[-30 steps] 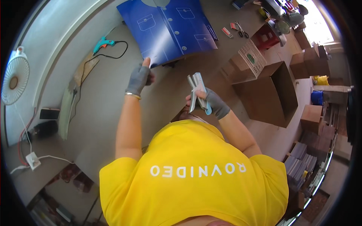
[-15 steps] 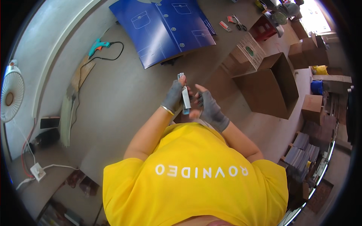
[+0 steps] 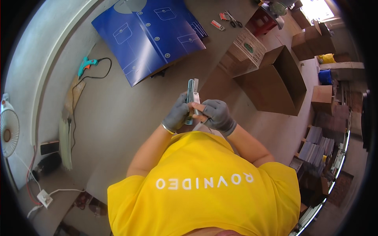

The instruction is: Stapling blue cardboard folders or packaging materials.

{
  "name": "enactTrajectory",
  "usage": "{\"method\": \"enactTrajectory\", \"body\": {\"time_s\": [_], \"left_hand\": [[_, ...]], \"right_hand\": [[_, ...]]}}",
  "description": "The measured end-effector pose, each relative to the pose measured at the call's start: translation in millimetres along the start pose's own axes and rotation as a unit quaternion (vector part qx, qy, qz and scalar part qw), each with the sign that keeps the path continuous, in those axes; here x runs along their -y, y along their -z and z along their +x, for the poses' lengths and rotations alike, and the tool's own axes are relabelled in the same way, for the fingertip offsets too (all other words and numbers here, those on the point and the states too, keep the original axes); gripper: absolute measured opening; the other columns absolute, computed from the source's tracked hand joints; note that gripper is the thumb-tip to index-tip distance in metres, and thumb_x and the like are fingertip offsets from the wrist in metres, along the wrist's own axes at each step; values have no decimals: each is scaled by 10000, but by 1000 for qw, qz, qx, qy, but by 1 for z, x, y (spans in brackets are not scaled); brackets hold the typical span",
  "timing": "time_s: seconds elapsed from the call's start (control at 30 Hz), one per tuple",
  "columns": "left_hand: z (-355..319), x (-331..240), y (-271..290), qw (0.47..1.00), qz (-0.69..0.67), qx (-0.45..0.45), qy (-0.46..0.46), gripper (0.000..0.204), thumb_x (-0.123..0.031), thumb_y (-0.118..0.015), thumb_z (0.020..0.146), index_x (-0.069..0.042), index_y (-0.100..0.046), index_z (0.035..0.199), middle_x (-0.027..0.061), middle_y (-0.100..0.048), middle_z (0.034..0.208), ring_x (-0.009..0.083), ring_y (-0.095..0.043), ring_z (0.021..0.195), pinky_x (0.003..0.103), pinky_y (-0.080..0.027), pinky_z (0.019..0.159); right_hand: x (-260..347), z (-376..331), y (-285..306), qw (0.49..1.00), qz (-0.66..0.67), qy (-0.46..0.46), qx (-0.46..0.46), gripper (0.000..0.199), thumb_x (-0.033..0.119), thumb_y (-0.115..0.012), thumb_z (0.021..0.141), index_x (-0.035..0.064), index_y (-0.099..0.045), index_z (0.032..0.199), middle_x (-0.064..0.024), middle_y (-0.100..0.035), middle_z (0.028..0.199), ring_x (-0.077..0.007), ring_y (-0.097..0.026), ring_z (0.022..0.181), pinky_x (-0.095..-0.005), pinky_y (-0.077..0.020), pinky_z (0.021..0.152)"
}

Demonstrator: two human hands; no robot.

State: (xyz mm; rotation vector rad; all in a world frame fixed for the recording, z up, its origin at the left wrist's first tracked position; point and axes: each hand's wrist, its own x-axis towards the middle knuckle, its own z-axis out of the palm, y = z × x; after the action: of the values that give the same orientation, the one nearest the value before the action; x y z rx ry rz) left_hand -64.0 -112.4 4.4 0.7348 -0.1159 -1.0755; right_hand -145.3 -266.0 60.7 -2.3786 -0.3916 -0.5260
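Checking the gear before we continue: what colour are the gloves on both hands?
Grey on both the left hand and right hand; head view shows it best.

Slim grey, perhaps folded, strips (image 3: 191, 95) held upright.

Both gloved hands (image 3: 199, 114) around a grey strip bundle (image 3: 191, 94)

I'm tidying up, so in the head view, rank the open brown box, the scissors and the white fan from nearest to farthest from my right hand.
Measured from the right hand, gloved and held in front of the chest:
1. Open brown box, just beyond and to the right.
2. Scissors, far ahead on the floor, slightly right.
3. White fan, at the far left edge.
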Motion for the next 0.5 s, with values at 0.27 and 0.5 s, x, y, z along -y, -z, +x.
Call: {"method": "enactTrajectory", "body": {"time_s": [0.27,0.5], "left_hand": [[66,-3,-24,986,159,-1,58,619,-127,-703,818,-44,-353,1322,70,-553,977,109,-567,728,246,-492,654],[130,-11,-52,965,227,-126,31,536,-179,-680,875,-86,-325,1266,84,-562,978,138,-604,722,271,-516,646]], "right_hand": [[-143,32,47,776,389,-444,-222,230,174,-612,933,42,-606,1120,-11,-630,838,-94,-587,690,-239,-482,624],[-211,15,35,748,532,-397,-14,437,98,-574,928,-34,-433,1321,-64,-564,1195,-153,-527,1119,-277,-419,976]]}}
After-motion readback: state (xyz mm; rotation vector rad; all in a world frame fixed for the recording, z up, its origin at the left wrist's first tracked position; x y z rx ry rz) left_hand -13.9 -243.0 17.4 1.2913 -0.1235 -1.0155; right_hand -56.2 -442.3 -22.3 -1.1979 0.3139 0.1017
